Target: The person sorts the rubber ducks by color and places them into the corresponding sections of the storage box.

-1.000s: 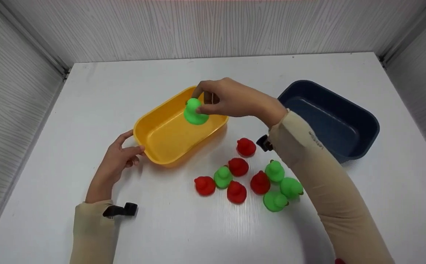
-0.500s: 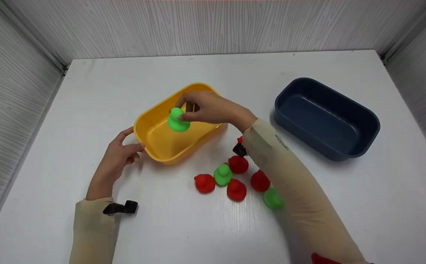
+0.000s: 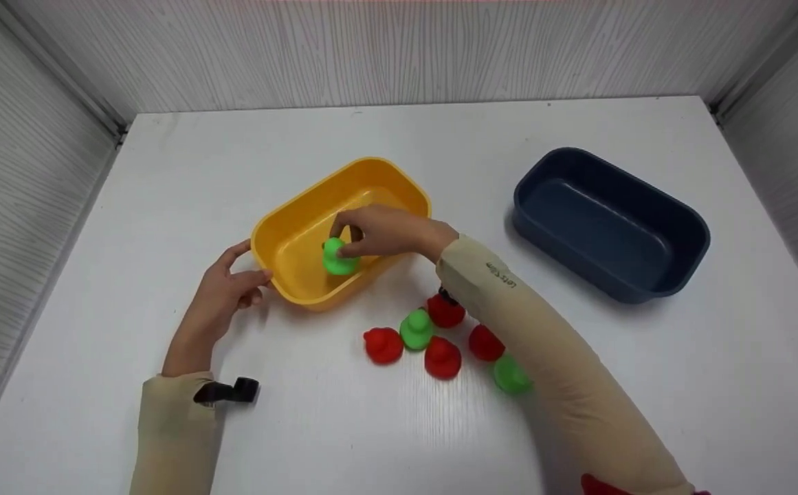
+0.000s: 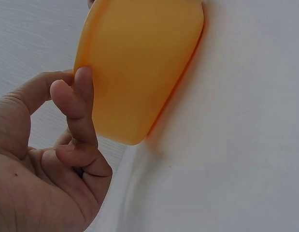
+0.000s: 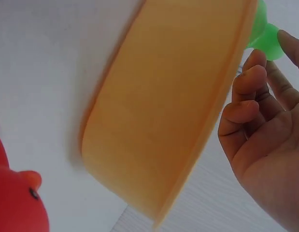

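My right hand (image 3: pixel 386 230) reaches into the yellow plastic bin (image 3: pixel 393 180) and pinches a green rubber duck (image 3: pixel 335 261) by its head between thumb and fingertips. In the right wrist view, the bin's side wall (image 5: pixel 159 96) partly hides that duck (image 5: pixel 270 42). My left hand (image 3: pixel 218 295) grips the bin's near-left end at the rim, with thumb and index finger spread along it. The left wrist view shows its curled fingers (image 4: pixel 81 116) against the yellow wall (image 4: pixel 139 63).
Several red rubber ducks (image 3: pixel 443 357) and green ones (image 3: pixel 416 330) stand on the white table in front of the bin, some hidden under my right sleeve (image 3: pixel 543 350). A dark blue bin (image 3: pixel 605 268) stands at the right. Grey wood-grain panels (image 3: pixel 399 55) enclose the table.
My right hand has carried the green duck left, then lowered it into the yellow bin. The right forearm has swung left, uncovering the blue bin. My left hand stays at the rim.
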A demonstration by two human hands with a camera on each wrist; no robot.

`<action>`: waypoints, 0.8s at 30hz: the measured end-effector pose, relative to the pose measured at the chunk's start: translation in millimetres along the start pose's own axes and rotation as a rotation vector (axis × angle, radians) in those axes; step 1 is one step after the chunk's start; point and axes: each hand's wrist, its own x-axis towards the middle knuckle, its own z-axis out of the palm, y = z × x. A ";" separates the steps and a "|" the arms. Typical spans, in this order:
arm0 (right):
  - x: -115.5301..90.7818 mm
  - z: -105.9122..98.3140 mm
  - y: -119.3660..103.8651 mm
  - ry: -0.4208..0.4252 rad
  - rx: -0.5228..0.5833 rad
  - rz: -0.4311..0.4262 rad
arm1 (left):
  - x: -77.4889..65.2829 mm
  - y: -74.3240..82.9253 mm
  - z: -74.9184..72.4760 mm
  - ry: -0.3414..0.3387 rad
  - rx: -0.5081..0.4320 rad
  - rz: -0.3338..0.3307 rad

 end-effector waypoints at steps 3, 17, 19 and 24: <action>3.6 6.0 -2.5 -0.038 -0.030 0.018 | -0.4 -0.7 0.6 0.002 0.005 0.003; 12.9 19.0 -10.4 -0.153 -0.137 0.036 | -0.2 -1.3 0.7 0.002 -0.003 -0.009; 13.6 19.4 -10.9 -0.160 -0.148 0.042 | 0.4 -1.4 0.2 0.001 -0.006 -0.010; 14.4 19.0 -11.2 -0.156 -0.188 0.065 | 2.5 -2.2 -0.6 -0.003 -0.016 -0.007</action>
